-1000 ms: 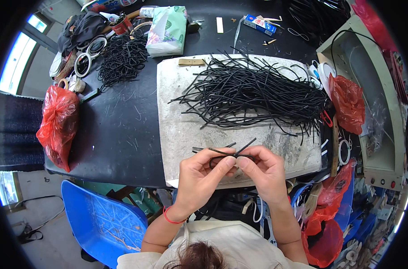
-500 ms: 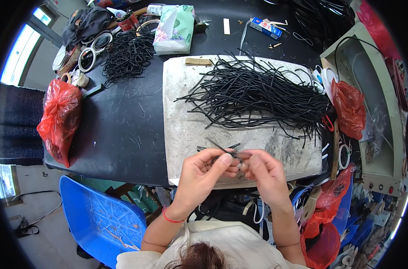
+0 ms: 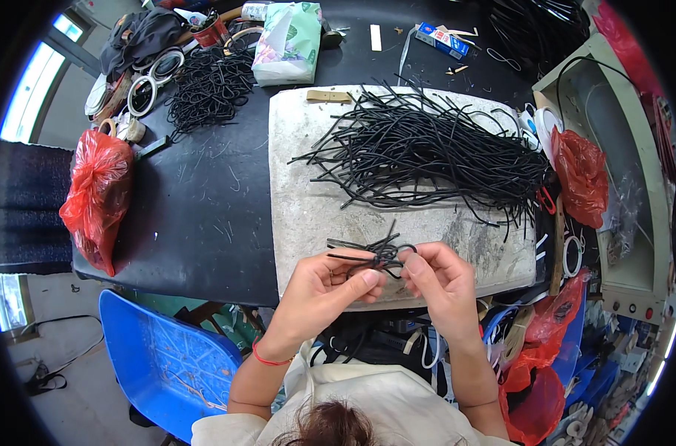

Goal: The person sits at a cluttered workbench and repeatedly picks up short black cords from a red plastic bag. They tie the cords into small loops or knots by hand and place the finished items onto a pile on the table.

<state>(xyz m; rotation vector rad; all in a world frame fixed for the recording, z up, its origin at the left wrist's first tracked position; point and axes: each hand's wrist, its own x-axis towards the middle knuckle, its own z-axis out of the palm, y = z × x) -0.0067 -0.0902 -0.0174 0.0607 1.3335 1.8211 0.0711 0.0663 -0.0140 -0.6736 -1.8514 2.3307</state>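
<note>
Over the near edge of a pale, stained board (image 3: 308,215), my left hand (image 3: 315,286) pinches a thin black cord (image 3: 353,257) between thumb and fingers. A curved part of black cord reaches across to my right hand (image 3: 440,286), whose thumb and fingertips are closed on it. Just beyond my fingers, more short black cord pieces (image 3: 386,239) lie crossed or looped on the board; which of them belong to the held cord I cannot tell. A large bundle of black cords (image 3: 427,152) spreads over the far half of the board.
On the dark table (image 3: 196,208) a heap of looped black cords (image 3: 211,85) lies left of a tissue pack (image 3: 287,44). Red plastic bags (image 3: 96,193) stand left and right. A blue plastic chair (image 3: 167,357) is at lower left; an open metal cabinet (image 3: 628,245) borders the right.
The gap between my hands has widened slightly. The cord end that pointed up and left from my left fingers now lies nearly level, and a cord loop shows beside my right fingertips.
</note>
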